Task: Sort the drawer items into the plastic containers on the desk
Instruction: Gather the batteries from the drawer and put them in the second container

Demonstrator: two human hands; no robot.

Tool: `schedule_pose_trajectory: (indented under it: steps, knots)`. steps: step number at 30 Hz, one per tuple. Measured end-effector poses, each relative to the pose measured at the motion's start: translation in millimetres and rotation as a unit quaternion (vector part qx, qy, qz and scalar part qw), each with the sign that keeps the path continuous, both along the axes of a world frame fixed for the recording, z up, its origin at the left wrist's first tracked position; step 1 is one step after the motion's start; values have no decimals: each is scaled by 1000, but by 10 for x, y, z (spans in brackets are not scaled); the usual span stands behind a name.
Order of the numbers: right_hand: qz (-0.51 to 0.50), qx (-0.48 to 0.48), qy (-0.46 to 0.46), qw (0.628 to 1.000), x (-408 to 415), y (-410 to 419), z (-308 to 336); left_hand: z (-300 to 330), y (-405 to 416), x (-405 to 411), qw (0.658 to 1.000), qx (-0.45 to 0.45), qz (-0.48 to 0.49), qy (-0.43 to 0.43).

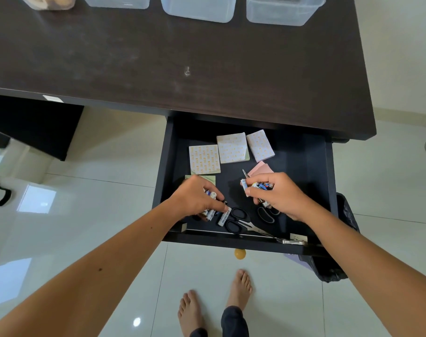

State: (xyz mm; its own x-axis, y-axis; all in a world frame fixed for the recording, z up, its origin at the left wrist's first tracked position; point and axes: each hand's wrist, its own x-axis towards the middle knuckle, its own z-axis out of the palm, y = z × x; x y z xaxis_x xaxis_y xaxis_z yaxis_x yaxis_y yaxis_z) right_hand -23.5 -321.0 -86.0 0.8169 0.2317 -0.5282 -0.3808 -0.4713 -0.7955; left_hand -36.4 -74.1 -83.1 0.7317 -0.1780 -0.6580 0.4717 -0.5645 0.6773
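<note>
The dark drawer (pixel 304 166) is pulled open below the desk. My left hand (pixel 197 195) is curled round several small batteries (pixel 210 193) near the drawer's front left, fingertips on a white battery labelled Heybright (pixel 224 216). My right hand (pixel 280 193) grips a bunch of batteries (pixel 258 185) above the drawer's middle. Black-handled scissors (pixel 238 221) lie at the front between my hands; a second pair (pixel 266 215) is partly hidden under my right hand. Three wrapped note pads (pixel 232 147) lie at the back, a pink pad (pixel 260 169) and a green pad (pixel 213 178) nearer my hands.
Clear plastic containers (pixel 198 8) stand in a row at the far edge of the dark desk (pixel 158 64); the leftmost (pixel 51 2) holds something tan. A black bin bag (pixel 340 239) hangs at the drawer's right. My bare feet (pixel 238 288) are on the glossy tiled floor.
</note>
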Motion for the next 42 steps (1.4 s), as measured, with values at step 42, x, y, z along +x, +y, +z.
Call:
schedule_pose_trajectory:
  steps: [42]
  knots:
    - [370, -121, -186, 902, 76, 312, -178, 130, 145, -97, 997, -50, 63, 20]
